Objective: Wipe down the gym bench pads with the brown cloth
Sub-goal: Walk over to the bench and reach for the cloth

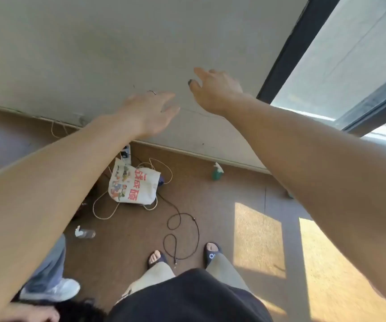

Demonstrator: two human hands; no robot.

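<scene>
Both my arms are stretched out in front of me toward a pale wall. My left hand is open with the fingers spread and holds nothing. My right hand is open too, fingers apart, and empty. No gym bench and no brown cloth appear in view.
On the brown carpet lie a white printed tote bag, a power strip, white and black cables, a green spray bottle by the wall and a clear spray bottle. Another person's leg and white shoe are at lower left. A window is at right.
</scene>
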